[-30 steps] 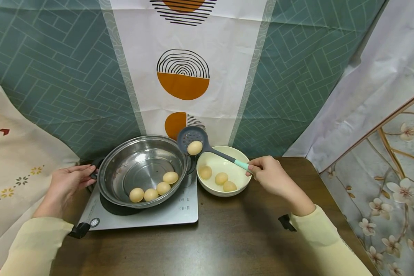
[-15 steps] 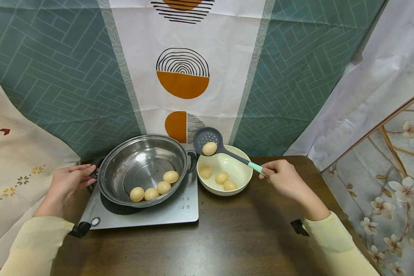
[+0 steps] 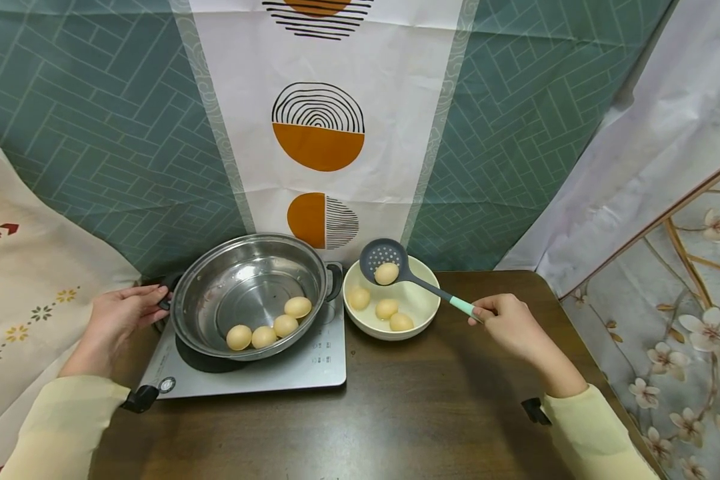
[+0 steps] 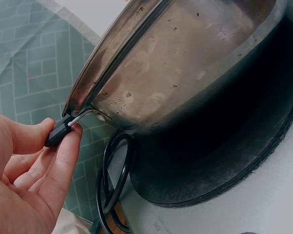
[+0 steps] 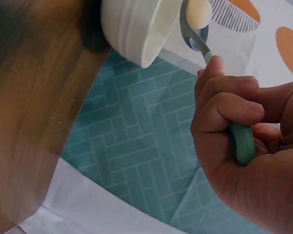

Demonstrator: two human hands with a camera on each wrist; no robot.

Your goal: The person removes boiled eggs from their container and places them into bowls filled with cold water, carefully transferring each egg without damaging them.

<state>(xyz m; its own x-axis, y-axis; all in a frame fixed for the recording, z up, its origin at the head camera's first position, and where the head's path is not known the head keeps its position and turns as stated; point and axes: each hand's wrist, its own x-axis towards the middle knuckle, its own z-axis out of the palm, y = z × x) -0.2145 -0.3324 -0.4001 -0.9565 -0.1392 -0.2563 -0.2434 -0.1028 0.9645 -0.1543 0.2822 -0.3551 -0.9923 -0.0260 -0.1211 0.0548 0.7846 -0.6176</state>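
My left hand pinches the black side handle of a steel pan between thumb and fingers. The pan is tilted, its left side raised off the cooktop, and several eggs lie along its lower right wall. My right hand grips the mint-green handle of a grey slotted skimmer. One egg sits in the skimmer's head, above the back of a cream bowl. Inside the bowl are 3 eggs. In the right wrist view the fingers curl round the skimmer handle.
Beneath the pan is a silver induction cooktop with a black cable at its left. The bowl stands right of it on a brown wooden table. A green patterned cloth hangs behind, and curtains flank both sides.
My right hand has moved right and toward me, carrying the skimmer and its egg from beside the pan's right rim to above the bowl. My left hand and the tilted pan stay nearly still.
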